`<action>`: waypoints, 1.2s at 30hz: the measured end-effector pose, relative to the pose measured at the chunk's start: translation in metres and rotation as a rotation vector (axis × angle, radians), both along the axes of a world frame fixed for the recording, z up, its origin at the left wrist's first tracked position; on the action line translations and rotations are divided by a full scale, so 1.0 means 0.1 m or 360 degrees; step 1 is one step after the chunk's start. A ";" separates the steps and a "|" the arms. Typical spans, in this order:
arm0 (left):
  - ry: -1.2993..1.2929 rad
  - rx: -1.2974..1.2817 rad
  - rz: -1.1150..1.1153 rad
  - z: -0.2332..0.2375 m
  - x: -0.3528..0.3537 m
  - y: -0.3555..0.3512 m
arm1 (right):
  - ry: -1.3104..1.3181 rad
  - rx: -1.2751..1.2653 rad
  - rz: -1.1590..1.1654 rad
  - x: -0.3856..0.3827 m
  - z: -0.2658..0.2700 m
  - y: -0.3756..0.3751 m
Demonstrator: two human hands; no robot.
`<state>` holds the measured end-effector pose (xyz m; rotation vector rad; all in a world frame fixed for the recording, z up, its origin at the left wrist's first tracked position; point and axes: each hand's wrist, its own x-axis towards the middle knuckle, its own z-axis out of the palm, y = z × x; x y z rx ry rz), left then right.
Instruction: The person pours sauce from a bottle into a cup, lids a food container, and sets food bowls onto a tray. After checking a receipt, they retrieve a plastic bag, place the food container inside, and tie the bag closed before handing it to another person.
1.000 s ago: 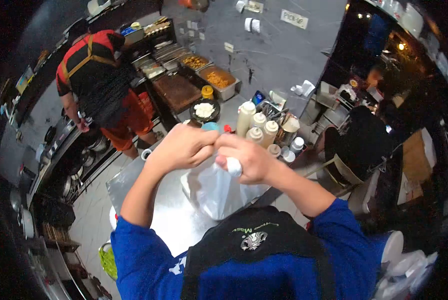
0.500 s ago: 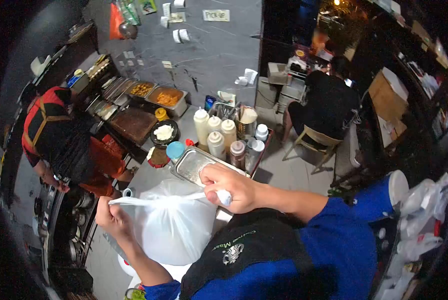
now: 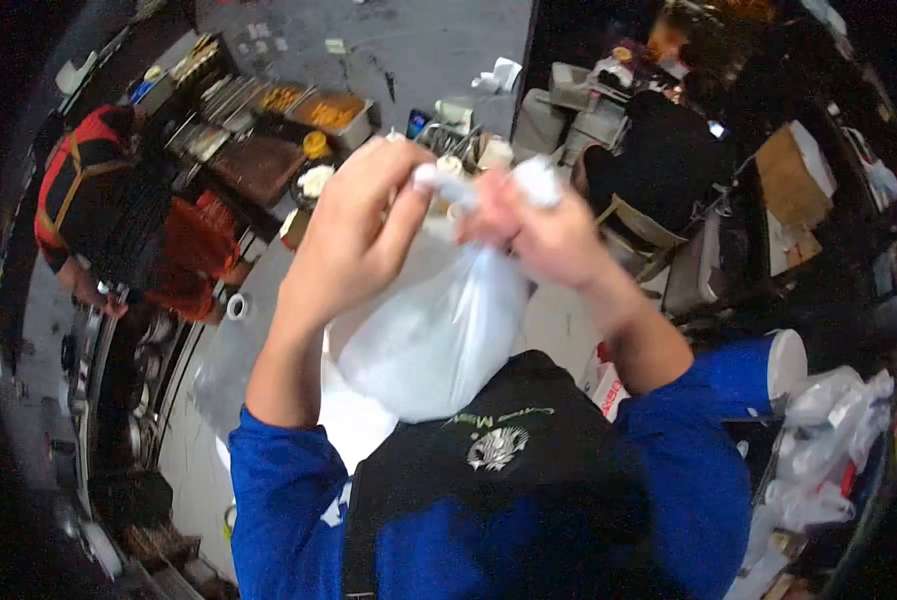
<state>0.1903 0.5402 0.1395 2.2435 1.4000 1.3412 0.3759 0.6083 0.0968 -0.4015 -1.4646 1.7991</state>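
Observation:
A full white plastic bag (image 3: pixel 424 335) hangs in front of my apron, gathered at its top. My left hand (image 3: pixel 354 220) pinches one twisted end of the bag between thumb and fingers. Close beside it, my right hand (image 3: pixel 554 240) is closed round the other end, and a white bunch of plastic sticks out above its fingers. My right hand is smeared by motion. The bag and my hands hide most of the squeeze bottles behind them.
At the left a co-worker (image 3: pixel 119 200) stands by the cooking line. Another person (image 3: pixel 659 150) sits at the back right. Food trays (image 3: pixel 334 110) line the far counter. A blue-and-white cylinder (image 3: pixel 784 365) and plastic bags (image 3: pixel 829 420) are at the right.
Both hands have risen with the bag, and they have come closer together from a wide pull. The bag has moved up and right in view. My head view has shifted too.

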 end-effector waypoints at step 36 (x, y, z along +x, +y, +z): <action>-0.1765 -0.2805 -0.1609 -2.77 4.61 3.34 | -0.0091 0.0116 -0.1362 4.59 -0.40 2.17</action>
